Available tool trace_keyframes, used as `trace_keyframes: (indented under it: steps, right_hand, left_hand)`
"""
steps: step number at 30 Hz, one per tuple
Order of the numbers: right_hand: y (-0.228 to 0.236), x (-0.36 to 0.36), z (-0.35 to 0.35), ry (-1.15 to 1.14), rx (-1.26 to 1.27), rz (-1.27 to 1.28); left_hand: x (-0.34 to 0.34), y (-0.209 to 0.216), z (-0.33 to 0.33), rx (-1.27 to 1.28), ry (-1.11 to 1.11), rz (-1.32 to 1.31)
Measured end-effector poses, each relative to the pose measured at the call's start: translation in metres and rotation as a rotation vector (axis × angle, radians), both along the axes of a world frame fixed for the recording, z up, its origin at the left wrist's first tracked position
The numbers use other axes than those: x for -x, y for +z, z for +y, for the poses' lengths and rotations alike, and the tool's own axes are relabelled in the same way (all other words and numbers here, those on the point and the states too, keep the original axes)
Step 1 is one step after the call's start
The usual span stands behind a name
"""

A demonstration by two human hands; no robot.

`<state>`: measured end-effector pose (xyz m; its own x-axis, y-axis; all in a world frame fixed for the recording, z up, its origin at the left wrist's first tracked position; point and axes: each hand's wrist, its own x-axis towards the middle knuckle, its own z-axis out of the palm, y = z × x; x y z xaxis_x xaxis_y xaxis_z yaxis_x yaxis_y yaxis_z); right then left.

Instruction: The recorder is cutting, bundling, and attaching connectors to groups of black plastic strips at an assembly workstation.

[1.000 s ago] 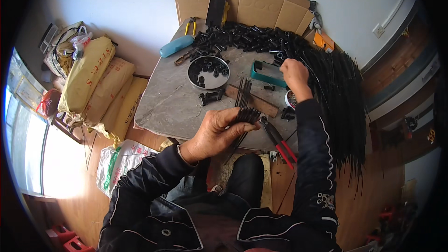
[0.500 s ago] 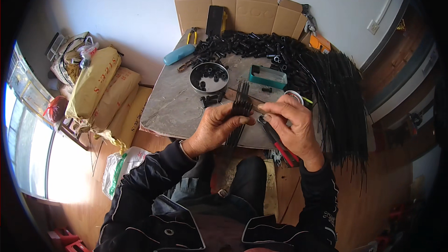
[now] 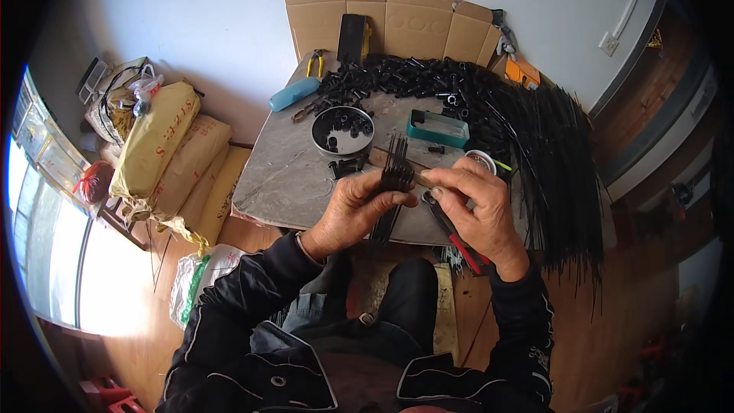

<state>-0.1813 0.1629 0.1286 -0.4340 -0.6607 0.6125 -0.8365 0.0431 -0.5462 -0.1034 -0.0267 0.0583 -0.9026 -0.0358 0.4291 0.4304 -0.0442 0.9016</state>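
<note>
My left hand (image 3: 354, 213) is closed around a bundle of thin black strips (image 3: 396, 154), holding it upright above the table's front edge. The strips fan out a little above the fingers, and their lower ends show below the hand. My right hand (image 3: 479, 206) is beside the bundle with thumb and fingers pinched together. Anything between those fingertips is too small to make out. Behind the hands lies a flat brown strip (image 3: 378, 156). Red-handled pliers (image 3: 463, 249) rest at the table edge under my right hand.
On the grey table (image 3: 267, 176) stand a round bowl (image 3: 314, 136) of black parts and a teal tray (image 3: 438, 141). A pile of black cylindrical parts (image 3: 417, 76) spans the back. Long black strips (image 3: 562, 183) hang off the right side. Filled sacks (image 3: 164, 134) are stacked at left.
The view has shifted slightly. Both hands keep nearly the same place and grip, with the bundle still in my left hand.
</note>
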Motion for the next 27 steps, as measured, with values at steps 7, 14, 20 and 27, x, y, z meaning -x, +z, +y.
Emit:
trace_keyframes:
  steps: [7,14,20,27]
  right_hand:
    - [0.004,0.002,-0.001,-0.011,-0.013,0.059]
    - [0.017,0.001,-0.001,-0.015,-0.053,0.355]
    - [0.000,-0.002,0.000,-0.022,0.033,0.132]
    - [-0.002,-0.003,-0.003,-0.015,0.108,0.061]
  left_hand:
    - [0.000,0.000,-0.002,0.063,-0.025,-0.001]
    - [-0.002,0.006,0.002,0.047,-0.031,-0.048]
    - [0.001,0.003,0.002,-0.083,-0.138,-0.071]
    - [0.001,0.005,0.001,-0.091,-0.130,-0.100]
